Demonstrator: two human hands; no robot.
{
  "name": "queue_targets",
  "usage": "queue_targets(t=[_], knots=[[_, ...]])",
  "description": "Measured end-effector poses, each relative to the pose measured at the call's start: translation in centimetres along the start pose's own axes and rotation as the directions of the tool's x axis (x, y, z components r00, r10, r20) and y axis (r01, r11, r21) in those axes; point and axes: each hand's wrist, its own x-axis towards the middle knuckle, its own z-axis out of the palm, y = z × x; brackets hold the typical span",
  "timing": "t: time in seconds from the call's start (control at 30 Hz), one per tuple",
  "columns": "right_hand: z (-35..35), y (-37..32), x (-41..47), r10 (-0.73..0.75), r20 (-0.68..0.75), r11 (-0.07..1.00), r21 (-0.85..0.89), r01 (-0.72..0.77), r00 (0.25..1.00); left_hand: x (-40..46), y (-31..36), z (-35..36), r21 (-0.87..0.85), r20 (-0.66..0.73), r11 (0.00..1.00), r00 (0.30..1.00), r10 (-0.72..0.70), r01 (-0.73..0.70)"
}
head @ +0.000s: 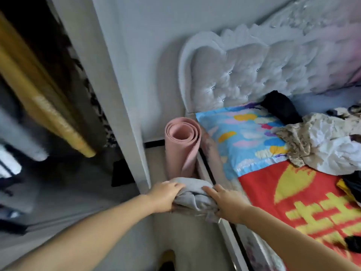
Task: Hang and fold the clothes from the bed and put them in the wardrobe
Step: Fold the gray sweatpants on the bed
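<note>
Grey folded garment sits between both sets of fingers, left hand curled round its edge, right hand gripping the other side with fingers extended; carry step, next likely needs swing left into wardrobe.

Narrow floor strip between wardrobe frame and bed edge; both hands, left hand and right hand, fill it, gripping a grey garment. Just beyond, blocked by an upright pink mat leaning at the bed's head corner. Left, open wardrobe, crowded with hanging clothes. Right, clothes pile along the bed's far side; red cover nearer lies bare.
</note>
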Motion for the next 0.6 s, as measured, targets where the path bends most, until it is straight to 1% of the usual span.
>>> queue_targets(t=[0.1, 0.13, 0.23, 0.33, 0.47, 0.6], knots=[[-0.1, -4.7, 2.3, -0.126, 0.034, 0.990, -0.053, 0.128, 0.991, -5.8, -2.3, 1.7, -0.070, -0.010, 0.983, 0.986, -0.168, 0.167], [0.1, -6.8, 3.1, -0.188, 0.043, 0.979, -0.069, 0.191, 0.981, -8.3, -3.2, 2.5, -0.087, -0.007, 0.970, 0.973, -0.229, 0.227], [1.4, -12.7, 4.3, -0.305, 0.092, 0.944, -0.099, 0.314, 0.948, -14.8, -5.2, 4.5, -0.120, 0.037, 0.930, 0.937, -0.347, 0.348], [2.6, -17.5, 4.9, -0.371, 0.111, 0.918, -0.108, 0.383, 0.922, -19.8, -6.9, 5.9, -0.128, 0.092, 0.893, 0.902, -0.422, 0.431], [2.3, -23.4, 6.5, -0.465, 0.136, 0.865, -0.140, 0.481, 0.875, -25.0, -9.8, 7.6, -0.187, 0.101, 0.844, 0.864, -0.493, 0.503], [1.8, -28.5, 10.0, -0.484, 0.154, 0.854, -0.133, 0.504, 0.861, -28.0, -14.6, 8.1, -0.194, 0.097, 0.823, 0.846, -0.525, 0.533]])
